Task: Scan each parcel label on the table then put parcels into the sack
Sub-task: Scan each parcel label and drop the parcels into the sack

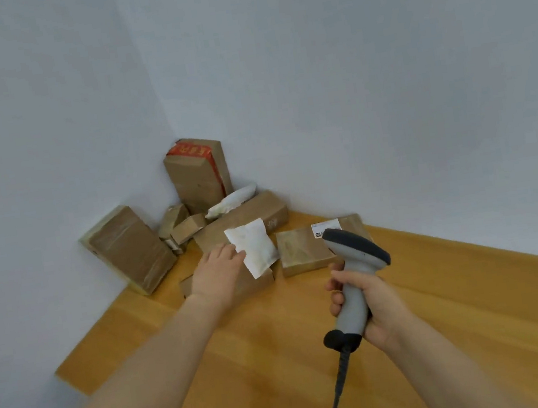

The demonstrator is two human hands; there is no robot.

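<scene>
1. Several brown cardboard parcels sat heaped in the corner of the smooth, honey-coloured wooden counter (280, 340), against two plain pale grey walls (346, 72).
2. A tall upright kraft box with red printed tape over its top (197, 176) stood deepest in the corner; a crumpled white plastic pouch (232, 201) lay tilted at its foot, resting on a long flat cardboard carton (246, 222).
3. A slab-shaped brown parcel wrapped in glossy clear tape (129, 249) leaned against the left wall, with two small crumpled cardboard boxes (178, 223) beside it.
4. A flat brown parcel bearing a white printed label (305, 249) lay on the right of the heap, partly hidden by the scanner head.
5. The left hand (217, 275) reached forward, its fingers (229, 254) pinching the edge of a small white, slightly stained rectangular paper packet (253, 247), held tilted above a low brown cardboard box (257, 279).
6. The right hand (368, 304) was wrapped tightly round the handle of a grey plastic handheld barcode scanner with a dark head (355, 261), its fingers curled closed on the grip; a black cable (338, 387) hung from its base.
7. No sack appeared in view.
</scene>
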